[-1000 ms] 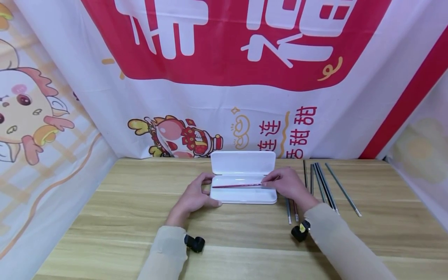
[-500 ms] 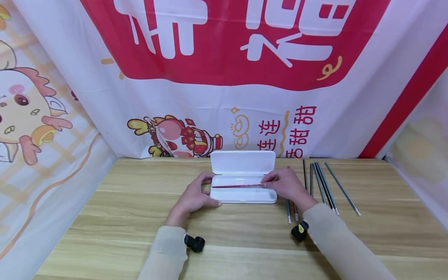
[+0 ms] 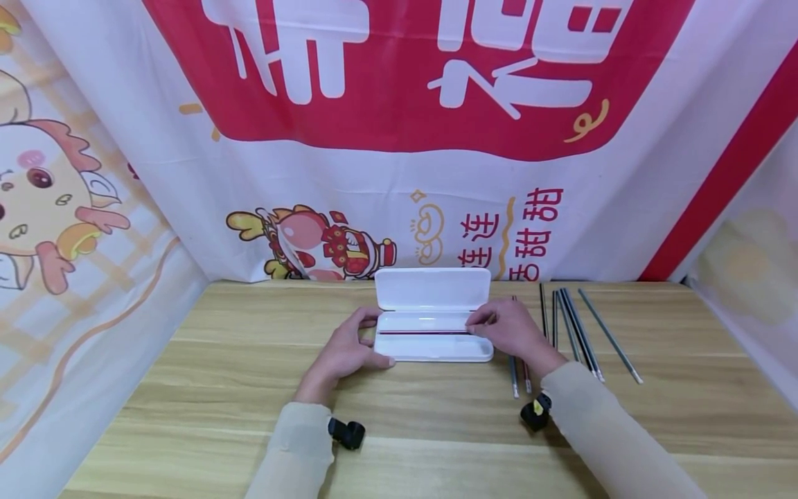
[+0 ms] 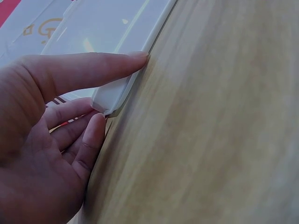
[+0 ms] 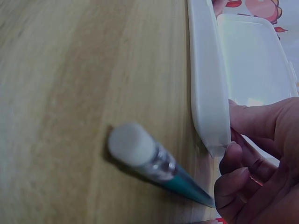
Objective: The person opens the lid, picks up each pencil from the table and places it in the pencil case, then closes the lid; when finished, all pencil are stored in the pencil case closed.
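Observation:
A white pencil case (image 3: 430, 351) stands on the table with its lid (image 3: 433, 289) raised. My left hand (image 3: 349, 350) holds the left end of the case, its thumb (image 4: 103, 67) along the front edge and the other fingers around the end. Inside the case a dark red pencil (image 3: 424, 333) lies lengthwise. The fingertips of my right hand (image 3: 508, 327) pinch its right end, over the right part of the case. In the right wrist view the thumb (image 5: 257, 119) reaches over the case wall, which hides the pencil.
Right of the case, several pencils (image 3: 580, 333) lie on the wooden table (image 3: 436, 430), partly under the right forearm. A teal pencil with a white eraser (image 5: 133, 144) is close to the right wrist camera. A printed cloth (image 3: 399, 208) hangs behind the table.
The red pencil's right end has sunk, so the pencil now lies level in the case instead of slanting. The right hand has barely shifted; the left hand has stayed in place.

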The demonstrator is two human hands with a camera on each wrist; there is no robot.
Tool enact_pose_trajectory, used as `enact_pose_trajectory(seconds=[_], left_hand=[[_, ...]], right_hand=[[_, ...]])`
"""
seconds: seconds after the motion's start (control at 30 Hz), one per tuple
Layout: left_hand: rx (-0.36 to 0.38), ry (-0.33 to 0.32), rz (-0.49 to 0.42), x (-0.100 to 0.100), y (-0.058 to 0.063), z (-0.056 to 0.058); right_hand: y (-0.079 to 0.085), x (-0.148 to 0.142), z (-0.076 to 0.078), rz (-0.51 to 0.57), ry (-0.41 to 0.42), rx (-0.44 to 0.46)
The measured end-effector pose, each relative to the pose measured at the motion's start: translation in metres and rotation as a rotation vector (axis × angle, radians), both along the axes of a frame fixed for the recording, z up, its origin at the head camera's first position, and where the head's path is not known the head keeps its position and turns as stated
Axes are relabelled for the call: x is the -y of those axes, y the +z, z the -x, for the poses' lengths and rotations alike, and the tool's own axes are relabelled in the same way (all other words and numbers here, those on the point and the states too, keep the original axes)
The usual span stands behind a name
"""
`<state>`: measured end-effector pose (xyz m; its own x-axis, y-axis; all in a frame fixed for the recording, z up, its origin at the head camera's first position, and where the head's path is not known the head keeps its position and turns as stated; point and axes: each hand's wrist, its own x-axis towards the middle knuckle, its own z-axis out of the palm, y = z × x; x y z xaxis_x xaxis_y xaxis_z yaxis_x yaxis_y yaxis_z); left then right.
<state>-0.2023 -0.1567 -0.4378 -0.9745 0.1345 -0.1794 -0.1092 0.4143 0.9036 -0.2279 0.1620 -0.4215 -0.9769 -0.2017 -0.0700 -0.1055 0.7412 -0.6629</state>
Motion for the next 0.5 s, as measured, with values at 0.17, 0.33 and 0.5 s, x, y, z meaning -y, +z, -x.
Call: enact_pose_trajectory(seconds=[0.17, 0.33, 0.5], left_hand=[[0.002, -0.002, 0.006, 0.0005, -0.0004, 0.0003], [-0.003, -0.003, 0.013, 0.0004, 0.0005, -0.0004], [0.002, 0.002, 0.019, 0.0002, 0.0006, -0.0008]], right_hand=[[-0.0011, -0.0016, 0.0001, 0.01, -0.003, 0.002], [-0.001, -0.0027, 0.0001, 0.01, -0.008, 0.012], [0.0014, -0.0053, -0.002, 0.027, -0.012, 0.018]])
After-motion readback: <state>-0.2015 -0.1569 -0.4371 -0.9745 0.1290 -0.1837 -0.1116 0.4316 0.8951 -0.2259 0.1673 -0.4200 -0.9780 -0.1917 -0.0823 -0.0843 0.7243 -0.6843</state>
